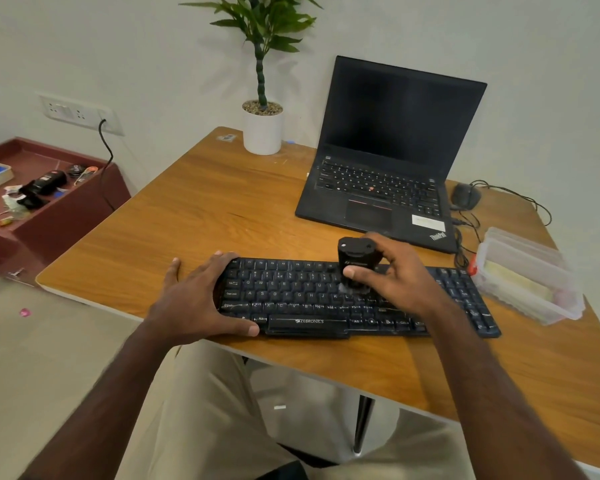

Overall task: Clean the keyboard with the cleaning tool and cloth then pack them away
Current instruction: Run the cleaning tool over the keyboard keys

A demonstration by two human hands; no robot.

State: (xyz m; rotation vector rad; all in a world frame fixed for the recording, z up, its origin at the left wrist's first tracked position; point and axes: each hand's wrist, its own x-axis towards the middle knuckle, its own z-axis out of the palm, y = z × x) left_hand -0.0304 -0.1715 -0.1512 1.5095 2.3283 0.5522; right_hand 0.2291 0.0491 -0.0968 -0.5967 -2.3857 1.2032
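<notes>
A black keyboard [302, 299] lies along the near edge of the wooden desk [205, 202]. My left hand [201, 296] grips the keyboard's left end, thumb at its front edge and fingers over the back. My right hand [392, 275] holds a black cleaning tool [355, 258] upright, its pale brush end pressed on the keys near the keyboard's middle. A clear plastic box [527, 278] at the right holds something pale, perhaps a cloth; I cannot tell.
An open black laptop [388, 161] stands behind the keyboard, with a wired mouse [465, 195] and cables to its right. A potted plant [262, 129] stands at the desk's back edge. A maroon shelf [49, 202] with small items stands to the left.
</notes>
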